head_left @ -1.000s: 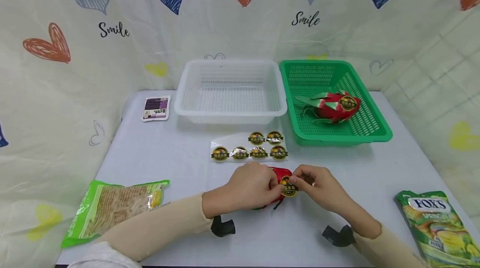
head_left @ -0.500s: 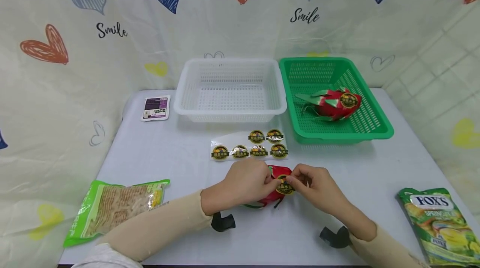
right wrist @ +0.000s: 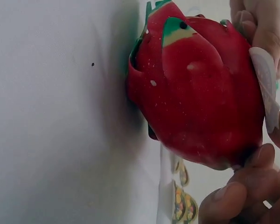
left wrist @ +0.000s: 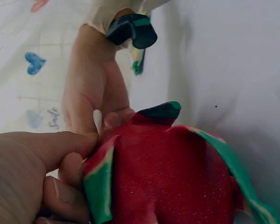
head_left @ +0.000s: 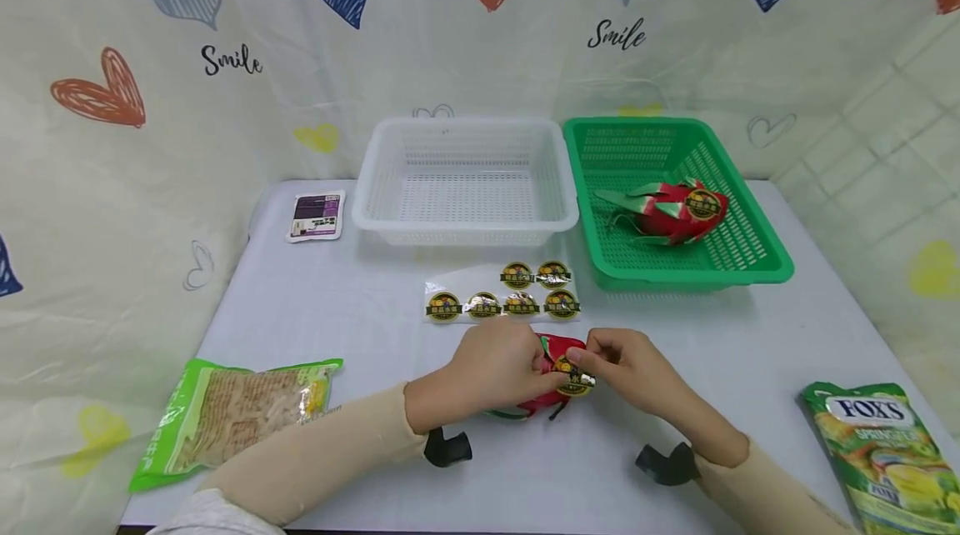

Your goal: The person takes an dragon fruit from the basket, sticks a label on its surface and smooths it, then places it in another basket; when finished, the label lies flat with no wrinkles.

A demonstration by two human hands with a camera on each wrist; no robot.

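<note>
A red dragon fruit [head_left: 557, 343] with green-tipped scales lies at the front middle of the table. My left hand [head_left: 498, 364] holds it from the left, its thumb lying along a round black-and-gold sticker [head_left: 576, 389] on the fruit's side. From the right, my right hand [head_left: 637, 372] has its thumb on that sticker, the other fingers curled by the fruit's end. In the right wrist view the sticker's pale underside [right wrist: 265, 84] stands partly away from the red skin [right wrist: 200, 102]. The left wrist view shows the fruit [left wrist: 168, 172] close up, its sticker hidden.
Behind the hands lies a sticker sheet [head_left: 457, 281] with several stickers. Farther back stand a white basket [head_left: 465, 237] and a green basket [head_left: 693, 277] holding a stickered dragon fruit [head_left: 667, 218]. Packets lie around: purple-white [head_left: 317, 217], green-edged [head_left: 240, 414] and a FOX'S bag [head_left: 885, 452].
The sticker has shifted slightly left onto the fruit, and more of the fruit shows between the hands. My right thumb has moved from the sticker's edge onto its face.
</note>
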